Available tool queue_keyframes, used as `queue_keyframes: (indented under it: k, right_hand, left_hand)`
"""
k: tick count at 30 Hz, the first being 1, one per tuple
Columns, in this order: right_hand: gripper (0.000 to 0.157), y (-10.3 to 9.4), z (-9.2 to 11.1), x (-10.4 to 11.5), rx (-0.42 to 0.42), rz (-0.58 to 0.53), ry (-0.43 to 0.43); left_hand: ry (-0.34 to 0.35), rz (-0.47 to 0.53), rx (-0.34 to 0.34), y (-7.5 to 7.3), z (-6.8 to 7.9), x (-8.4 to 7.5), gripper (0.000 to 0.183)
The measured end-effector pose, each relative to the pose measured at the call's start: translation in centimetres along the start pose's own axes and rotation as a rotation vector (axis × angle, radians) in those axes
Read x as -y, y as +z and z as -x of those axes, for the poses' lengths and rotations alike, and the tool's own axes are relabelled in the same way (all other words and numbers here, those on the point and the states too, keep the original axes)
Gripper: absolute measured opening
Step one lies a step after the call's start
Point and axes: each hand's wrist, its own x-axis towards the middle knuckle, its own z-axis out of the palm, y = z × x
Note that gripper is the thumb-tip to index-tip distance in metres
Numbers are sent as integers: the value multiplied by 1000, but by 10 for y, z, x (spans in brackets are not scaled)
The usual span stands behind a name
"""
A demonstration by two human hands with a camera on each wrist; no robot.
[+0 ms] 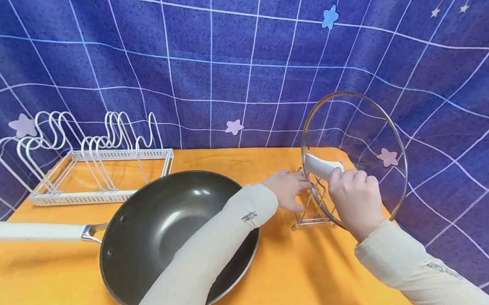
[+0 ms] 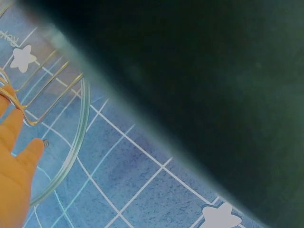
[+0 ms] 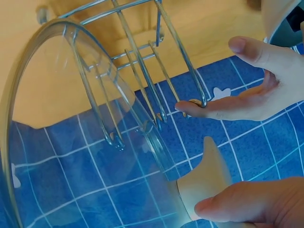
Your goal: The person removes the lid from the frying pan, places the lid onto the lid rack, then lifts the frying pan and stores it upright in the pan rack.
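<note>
A large clear glass lid (image 1: 363,131) with a metal rim stands nearly upright on the right. My right hand (image 1: 356,200) grips its white handle (image 1: 321,167). The lid's lower edge is among the wires of a small metal lid rack (image 1: 313,219); whether it rests on them, I cannot tell. My left hand (image 1: 286,189) is at the rack's left side. In the right wrist view, its extended index finger (image 3: 213,110) touches a wire's end, with the thumb apart. A dark shape covers much of the left wrist view.
A wide dark wok (image 1: 174,231) lies under my left forearm, its pale handle (image 1: 33,232) pointing left. Behind it stands a white wire rack (image 1: 97,195) with curved dividers. A blue checked curtain (image 1: 232,78) hangs behind the orange table (image 1: 296,275).
</note>
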Motion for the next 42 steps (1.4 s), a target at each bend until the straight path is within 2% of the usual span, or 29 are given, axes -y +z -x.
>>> queue_keyframes:
  k: [5, 11, 19, 25, 30, 42]
  right_hand:
    - [26, -2, 1, -7, 21, -36, -6]
    - [14, -1, 5, -17, 45, -94, -27]
    - [13, 6, 9, -29, -15, -140, -10]
    - [5, 9, 16, -40, 7, -190, -6]
    - [22, 13, 21, -50, 62, -208, -16]
    - [42, 18, 27, -59, 74, -220, -2]
  left_hand:
    - [1, -4, 6, 0, 0, 0, 71]
    - [14, 3, 15, 0, 1, 1, 70]
    - [18, 22, 4, -1, 1, 0, 71]
    - [15, 30, 1, 1, 3, 0, 70]
    - [13, 40, -1, 1, 4, 0, 71]
    - [5, 23, 0, 2, 2, 0, 71]
